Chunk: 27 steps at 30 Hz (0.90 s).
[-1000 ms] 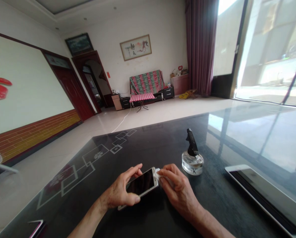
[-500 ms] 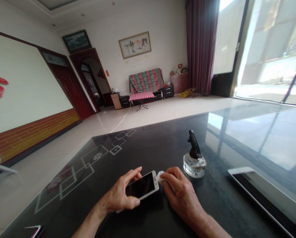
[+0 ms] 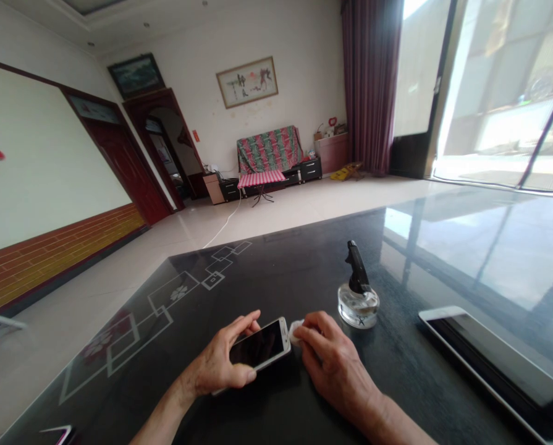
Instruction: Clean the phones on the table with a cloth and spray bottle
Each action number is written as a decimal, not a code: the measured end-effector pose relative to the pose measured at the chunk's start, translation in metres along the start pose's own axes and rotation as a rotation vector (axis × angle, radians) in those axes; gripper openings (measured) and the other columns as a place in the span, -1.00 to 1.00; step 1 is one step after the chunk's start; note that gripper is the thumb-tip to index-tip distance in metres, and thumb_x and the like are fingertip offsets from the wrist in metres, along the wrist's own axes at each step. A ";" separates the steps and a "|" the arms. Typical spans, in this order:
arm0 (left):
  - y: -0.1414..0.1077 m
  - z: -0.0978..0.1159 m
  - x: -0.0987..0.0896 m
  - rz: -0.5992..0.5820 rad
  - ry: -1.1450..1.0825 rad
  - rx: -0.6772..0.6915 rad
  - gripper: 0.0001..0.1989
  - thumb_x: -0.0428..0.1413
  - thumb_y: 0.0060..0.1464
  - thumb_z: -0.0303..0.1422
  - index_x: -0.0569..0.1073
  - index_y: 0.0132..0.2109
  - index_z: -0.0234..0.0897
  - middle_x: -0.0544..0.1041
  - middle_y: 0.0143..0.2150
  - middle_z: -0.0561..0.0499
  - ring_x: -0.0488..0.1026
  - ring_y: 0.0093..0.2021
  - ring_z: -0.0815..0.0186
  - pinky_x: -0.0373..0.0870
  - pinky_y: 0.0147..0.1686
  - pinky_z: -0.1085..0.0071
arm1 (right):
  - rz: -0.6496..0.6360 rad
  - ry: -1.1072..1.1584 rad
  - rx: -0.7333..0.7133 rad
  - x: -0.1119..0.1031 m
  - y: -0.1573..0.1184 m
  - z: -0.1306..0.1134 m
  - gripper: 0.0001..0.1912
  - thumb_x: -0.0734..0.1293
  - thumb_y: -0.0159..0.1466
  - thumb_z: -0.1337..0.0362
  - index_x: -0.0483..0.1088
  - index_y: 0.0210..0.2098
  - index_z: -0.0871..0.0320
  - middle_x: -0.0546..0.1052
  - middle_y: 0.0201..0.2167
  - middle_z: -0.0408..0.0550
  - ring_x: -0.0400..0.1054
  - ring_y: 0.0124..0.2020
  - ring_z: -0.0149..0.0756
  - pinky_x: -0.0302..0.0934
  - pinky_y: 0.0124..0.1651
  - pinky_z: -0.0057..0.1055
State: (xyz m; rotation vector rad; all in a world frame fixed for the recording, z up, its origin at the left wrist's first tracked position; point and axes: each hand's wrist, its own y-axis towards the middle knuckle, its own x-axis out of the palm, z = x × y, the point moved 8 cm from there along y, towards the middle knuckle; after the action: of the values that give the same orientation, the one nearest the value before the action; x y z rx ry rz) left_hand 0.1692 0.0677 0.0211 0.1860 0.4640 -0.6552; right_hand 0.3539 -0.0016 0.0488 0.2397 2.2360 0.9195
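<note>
Left hand (image 3: pixel 217 363) gripping phone (image 3: pixel 260 346); right hand (image 3: pixel 334 353) pinching white wad (image 3: pixel 295 332)

Left hand is closed on the phone by its long edges, thumb on the near side, fingers at the far side. Right hand is closed, thumb and fingertips nipping the wad at the phone's right-hand short end; whether wad and phone touch cannot be determined.

Phone is located between the two hands, at the near part of the table (image 3: pixel 299 266). Spray bottle (image 3: pixel 358 307) stands upright beyond the right hand; tablet (image 3: pixel 498 371) lies well apart to the right. Whether the phone's underside meets the table is not discernible.

Handling, as judged: light, rigid, likely slippery along its smooth faces, with a front that could crack if dropped. Recommended hold is by the long edges, clear of the screen. Wad is judged soft and nearly weightless.

Appearance: slim, rectangular, rounded corners; pale frame, dark and unlit screen, dark slot visible in the pale band at the right-hand end. Back is hidden. No damage is discernible at this resolution.
</note>
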 end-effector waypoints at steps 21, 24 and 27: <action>-0.001 0.009 -0.003 0.013 0.142 0.035 -0.13 0.18 -0.29 -0.47 0.20 0.27 -0.25 0.37 0.00 -0.03 0.37 -0.04 0.18 0.31 0.05 0.28 | 0.014 -0.053 -0.057 -0.004 0.002 -0.004 -0.75 0.15 0.26 0.49 0.39 -0.20 0.11 0.35 -0.24 0.01 0.29 -0.24 -0.26 0.28 -0.16 -0.26; -0.001 0.010 -0.003 0.010 0.127 0.044 -0.14 0.18 -0.29 -0.47 0.20 0.27 -0.25 0.37 0.00 -0.03 0.36 -0.04 0.18 0.32 0.03 0.29 | 0.015 -0.065 -0.058 -0.004 0.001 -0.004 -0.75 0.16 0.26 0.48 0.40 -0.21 0.11 0.35 -0.25 0.01 0.29 -0.25 -0.27 0.29 -0.17 -0.28; 0.000 0.011 -0.003 0.008 0.124 0.040 -0.14 0.18 -0.28 -0.47 0.20 0.27 -0.25 0.37 0.00 -0.03 0.36 -0.04 0.18 0.32 0.03 0.29 | 0.016 -0.069 -0.061 -0.004 0.001 -0.004 -0.75 0.16 0.25 0.49 0.40 -0.22 0.11 0.36 -0.25 0.01 0.29 -0.25 -0.27 0.29 -0.17 -0.28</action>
State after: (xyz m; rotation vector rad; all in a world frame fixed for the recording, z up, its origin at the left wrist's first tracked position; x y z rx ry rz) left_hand 0.1708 0.0657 0.0316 0.2679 0.5695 -0.6475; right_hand 0.3542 -0.0044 0.0535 0.2572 2.1421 0.9723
